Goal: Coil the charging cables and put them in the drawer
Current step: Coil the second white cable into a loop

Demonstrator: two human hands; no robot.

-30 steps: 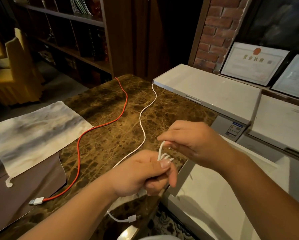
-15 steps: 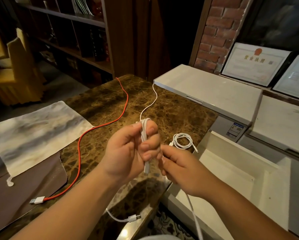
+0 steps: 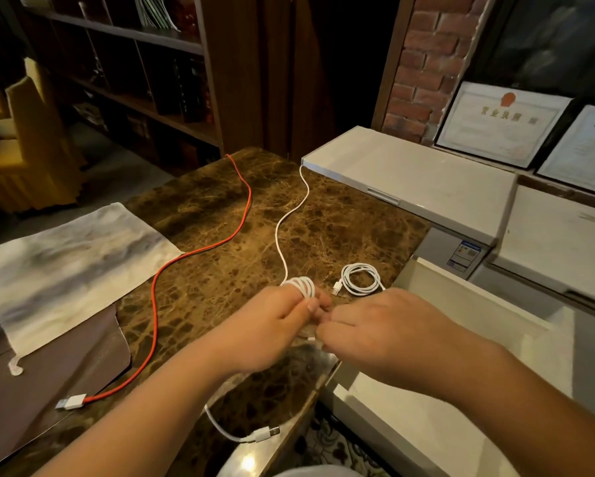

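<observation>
My left hand [image 3: 275, 325] grips several loops of a white charging cable [image 3: 303, 287] wound round its fingers. The cable's free length [image 3: 282, 232] runs away across the marble table to the far edge. My right hand [image 3: 375, 328] pinches the same cable just beside the left fingers. A finished white coil [image 3: 361, 280] lies on the table beyond my hands. A red cable [image 3: 192, 256] snakes across the table, its white plug [image 3: 70, 402] at the near left. Another white plug end [image 3: 261, 434] lies at the near table edge. The white drawer [image 3: 461, 339] stands open at my right.
A grey-white cloth [image 3: 65, 270] over a brown mat [image 3: 48, 390] covers the table's left side. White chest units [image 3: 426, 180] stand behind the drawer, framed certificates [image 3: 502, 122] above them. A bookshelf [image 3: 134, 80] and a yellow-covered chair [image 3: 30, 142] are at the far left.
My left hand has lowered toward the table with the loops still on it. My right hand rose from below and came up against the left fingers.
</observation>
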